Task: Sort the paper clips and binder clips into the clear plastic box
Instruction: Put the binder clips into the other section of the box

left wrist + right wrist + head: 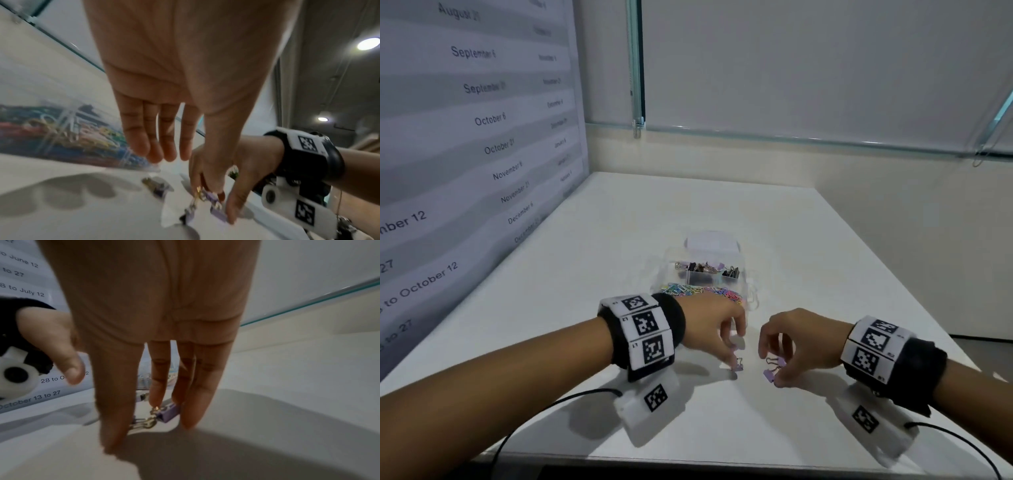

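Observation:
The clear plastic box (669, 274) stands mid-table, with coloured paper clips (698, 291) in its near compartment and dark binder clips (697, 267) in the far ones. Just in front of it, my left hand (736, 349) hangs with straight fingers (164, 146) above a lone purple binder clip (739, 365) lying on the table. It holds nothing. To the right, my right hand (776, 364) pinches a small linked bunch of purple binder clips (770, 374) between thumb and fingers, low at the table surface. The right wrist view shows the same clips (167, 414) between the fingertips.
The white table (808, 246) runs back to a grey wall. A wall with a printed date list (489, 120) borders the table on the left. Wrist-camera cables (544, 407) trail over the table's near edge.

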`<move>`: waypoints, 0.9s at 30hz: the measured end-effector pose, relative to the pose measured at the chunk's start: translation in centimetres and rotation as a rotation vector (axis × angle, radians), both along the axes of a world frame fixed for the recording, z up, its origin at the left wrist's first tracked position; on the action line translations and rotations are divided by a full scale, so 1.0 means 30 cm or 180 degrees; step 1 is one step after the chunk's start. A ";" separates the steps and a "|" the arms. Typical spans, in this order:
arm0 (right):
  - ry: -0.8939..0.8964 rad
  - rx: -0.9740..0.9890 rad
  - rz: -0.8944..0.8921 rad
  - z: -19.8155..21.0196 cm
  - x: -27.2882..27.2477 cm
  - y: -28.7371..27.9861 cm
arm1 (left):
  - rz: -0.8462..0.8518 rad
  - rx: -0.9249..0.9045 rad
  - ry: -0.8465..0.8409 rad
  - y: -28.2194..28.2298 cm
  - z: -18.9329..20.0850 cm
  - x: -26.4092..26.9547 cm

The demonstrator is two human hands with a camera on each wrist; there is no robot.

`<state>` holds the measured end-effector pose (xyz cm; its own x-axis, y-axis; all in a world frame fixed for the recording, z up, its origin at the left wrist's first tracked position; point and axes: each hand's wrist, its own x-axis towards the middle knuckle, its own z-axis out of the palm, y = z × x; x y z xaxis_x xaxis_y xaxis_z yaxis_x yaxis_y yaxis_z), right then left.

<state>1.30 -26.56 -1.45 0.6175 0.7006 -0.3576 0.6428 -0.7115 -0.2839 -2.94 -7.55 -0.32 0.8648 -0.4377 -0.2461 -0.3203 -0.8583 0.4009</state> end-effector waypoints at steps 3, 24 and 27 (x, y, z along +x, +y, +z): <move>0.0033 0.0116 -0.0020 -0.011 0.002 0.000 | -0.0054 0.0285 0.0053 -0.029 -0.040 -0.009; 0.0554 0.0301 -0.0004 -0.019 0.047 0.020 | 0.0542 -0.0596 0.0247 -0.025 -0.071 -0.025; 0.0562 0.0459 -0.0122 0.012 0.076 0.025 | 0.0720 -0.0907 0.0556 -0.015 -0.082 -0.020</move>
<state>3.57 -25.83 -1.09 0.5815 0.7295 -0.3603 0.5473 -0.6784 -0.4902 -3.54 -7.99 -2.80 0.9031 -0.3130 -0.2941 -0.0421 -0.7459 0.6647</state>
